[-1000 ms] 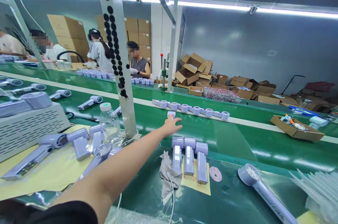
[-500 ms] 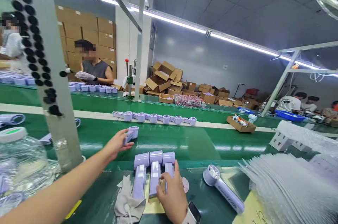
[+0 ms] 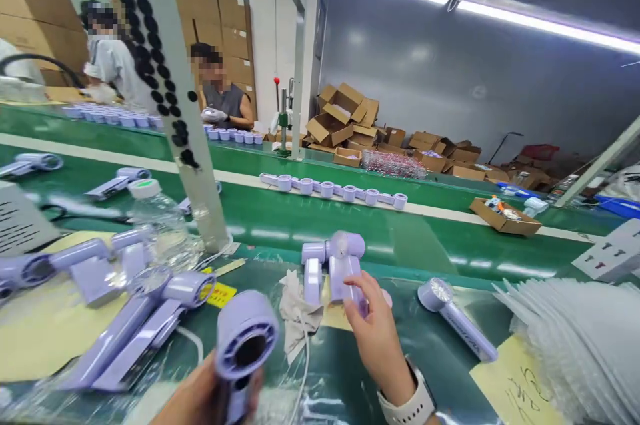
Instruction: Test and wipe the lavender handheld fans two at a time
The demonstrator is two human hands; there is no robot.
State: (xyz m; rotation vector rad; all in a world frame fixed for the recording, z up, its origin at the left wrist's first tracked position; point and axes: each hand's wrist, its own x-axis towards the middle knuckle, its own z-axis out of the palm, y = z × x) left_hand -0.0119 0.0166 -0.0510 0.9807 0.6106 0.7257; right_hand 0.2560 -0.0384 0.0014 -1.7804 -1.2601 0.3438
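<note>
My left hand is closed around the handle of a lavender handheld fan, its round head raised toward me at the lower centre. On the green bench, my right hand has thumb and fingers around the handle of another lavender fan. One more fan lies just left of that one. A crumpled grey-white cloth with a white cable is between my hands. To the right of my right hand a single fan lies on the bench.
Several fans lie at the left by a clear plastic jar and a perforated post. Further fans line the conveyor's pale strip. Clear plastic sleeves and a small carton are at the right. Co-workers are across the conveyor.
My left hand has drawn back from over the conveyor, down toward me, with a fan in it. My right hand stays at the bench fans, now less neatly lined up. The view has turned left.
</note>
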